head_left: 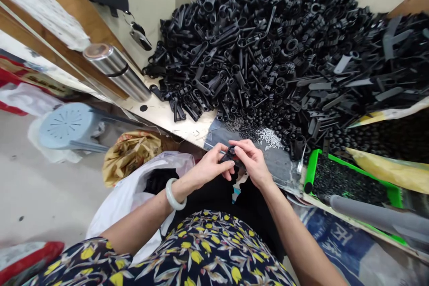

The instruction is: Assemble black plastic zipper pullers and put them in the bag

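My left hand (pixel 212 166) and my right hand (pixel 252 161) meet just below the table's front edge, above my lap. Both are closed in a pinch on one small black plastic part (pixel 229 153) held between the fingertips. A pale bangle (pixel 174 194) sits on my left wrist. A huge heap of black plastic clips (pixel 268 53) covers the table ahead. Near my hands lies a small pile of thin silver pins (pixel 270 137) and small black rings (pixel 250 130).
A steel flask (pixel 115 71) lies at the table's left edge. A white bag (pixel 134 187) holding dark parts sits at my left knee, beside a yellow bag (pixel 129 154). A green tray (pixel 348 178) of tiny black parts and a grey handle (pixel 375 216) are right. A grey stool (pixel 67 125) stands left.
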A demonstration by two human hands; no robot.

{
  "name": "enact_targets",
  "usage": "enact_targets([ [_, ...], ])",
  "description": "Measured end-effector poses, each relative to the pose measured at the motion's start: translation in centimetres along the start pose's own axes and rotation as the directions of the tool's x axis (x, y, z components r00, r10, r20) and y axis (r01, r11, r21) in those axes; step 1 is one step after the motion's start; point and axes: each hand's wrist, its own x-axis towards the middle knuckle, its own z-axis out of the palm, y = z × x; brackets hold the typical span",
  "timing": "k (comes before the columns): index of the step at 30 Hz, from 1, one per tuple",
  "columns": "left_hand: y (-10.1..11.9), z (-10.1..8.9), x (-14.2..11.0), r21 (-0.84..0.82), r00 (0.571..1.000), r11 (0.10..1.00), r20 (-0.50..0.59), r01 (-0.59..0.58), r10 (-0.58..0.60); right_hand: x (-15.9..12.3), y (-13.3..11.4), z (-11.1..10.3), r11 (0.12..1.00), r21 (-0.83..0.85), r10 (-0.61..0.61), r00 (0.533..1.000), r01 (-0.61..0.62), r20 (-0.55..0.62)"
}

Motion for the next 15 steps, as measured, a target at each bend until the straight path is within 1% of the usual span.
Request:
enact_targets([
  [3, 0.0, 0.3, 0.1, -0.048, 1.0, 0.999, 0.009, 0.016, -0.016, -0.1, 0.0, -0.3, 1.0, -0.022, -0.011, 1.0, 0.011, 0.005],
  [6, -0.2, 0.4, 0.1, -0.091, 0.999, 0.995, 0.038, 0.04, -0.037, -0.3, 0.2, -0.5, 1.0, -0.007, 0.006, 1.0, -0.006, 0.02],
  [9, -0.3, 0.4, 0.2, -0.104, 0.998, 0.993, 0.039, 0.052, -0.048, -0.4, 0.6, -0.4, 1.0, 0.001, 0.012, 1.0, -0.012, 0.013],
  [12, -0.4, 0.3, 0.3, -0.028, 0.998, 0.998, 0.02, 0.061, -0.06, -0.4, 0.8, -0.7, 0.998, -0.054, -0.027, 0.999, 0.029, 0.032],
  [14, -0.3, 0.2, 0.3, 0.067, 0.998, 0.995, -0.005, 0.069, -0.069, -0.3, 0.5, -1.2, 0.978, -0.176, -0.096, 0.992, 0.109, 0.081],
  [15, -0.3, 0.1, 0.3, 0.114, 0.997, 0.991, -0.015, 0.076, -0.075, -0.2, 0.3, -1.6, 0.953, -0.251, -0.14, 0.982, 0.168, 0.125],
])
